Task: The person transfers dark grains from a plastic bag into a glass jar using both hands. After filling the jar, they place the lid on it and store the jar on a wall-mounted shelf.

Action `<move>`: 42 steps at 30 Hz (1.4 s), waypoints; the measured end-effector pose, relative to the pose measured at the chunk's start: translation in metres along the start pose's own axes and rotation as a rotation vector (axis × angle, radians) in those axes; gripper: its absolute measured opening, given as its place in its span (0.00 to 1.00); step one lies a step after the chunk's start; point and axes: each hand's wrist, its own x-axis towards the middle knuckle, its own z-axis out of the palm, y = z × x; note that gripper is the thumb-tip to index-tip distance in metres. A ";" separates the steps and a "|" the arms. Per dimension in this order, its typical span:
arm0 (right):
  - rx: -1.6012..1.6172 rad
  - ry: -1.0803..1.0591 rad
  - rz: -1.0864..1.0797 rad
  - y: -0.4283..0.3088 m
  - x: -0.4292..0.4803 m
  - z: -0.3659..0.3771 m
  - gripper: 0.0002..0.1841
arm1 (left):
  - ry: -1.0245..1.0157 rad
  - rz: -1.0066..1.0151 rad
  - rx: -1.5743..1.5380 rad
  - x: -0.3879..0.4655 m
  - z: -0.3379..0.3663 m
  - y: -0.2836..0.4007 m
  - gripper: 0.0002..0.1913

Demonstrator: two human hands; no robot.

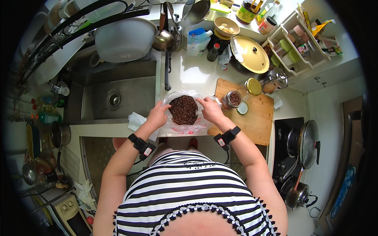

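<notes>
A clear plastic bag [174, 129] with red print lies spread open on the counter in front of me. Inside it is a heap of dark reddish-brown granules [183, 110], which look like peppercorns. My left hand [157, 115] grips the bag's left rim, its fingertips at the edge of the heap. On the opposite side, my right hand [210, 109] has hold of the rim with the index finger stretched towards the granules. Just right of that hand, an uncapped glass jar [232, 100] with similar granules stands on a wooden cutting board [260, 118].
A gold-lidded jar [252, 86] and a round white-and-green lid [242, 108] are by the open jar. To the left is a steel sink [133, 91], with white paper [136, 121] at its front corner. A yellow-lidded pot [250, 54] and a sauce bottle [213, 52] stand behind.
</notes>
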 end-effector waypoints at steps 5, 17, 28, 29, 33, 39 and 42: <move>0.051 0.175 -0.055 -0.004 0.000 -0.010 0.19 | 0.117 0.089 -0.108 0.004 -0.012 0.008 0.25; -0.026 0.374 -0.273 -0.005 -0.004 -0.005 0.19 | 0.417 0.225 0.247 -0.004 -0.022 0.021 0.19; -0.088 -0.005 0.008 -0.007 0.051 0.046 0.29 | 0.031 -0.106 0.124 0.044 0.059 0.007 0.28; -0.086 0.011 -0.008 -0.005 0.054 0.049 0.29 | 0.026 -0.120 0.118 0.048 0.063 0.004 0.28; -0.047 -0.004 -0.022 -0.002 0.048 0.056 0.26 | -0.055 -0.127 0.063 0.048 0.069 0.000 0.30; 0.168 -0.093 -0.097 -0.009 0.012 0.063 0.28 | -0.061 -0.032 -0.164 0.023 0.069 -0.001 0.31; 0.184 -0.032 0.051 -0.014 0.007 0.065 0.36 | 0.006 -0.094 -0.080 0.020 0.070 -0.002 0.34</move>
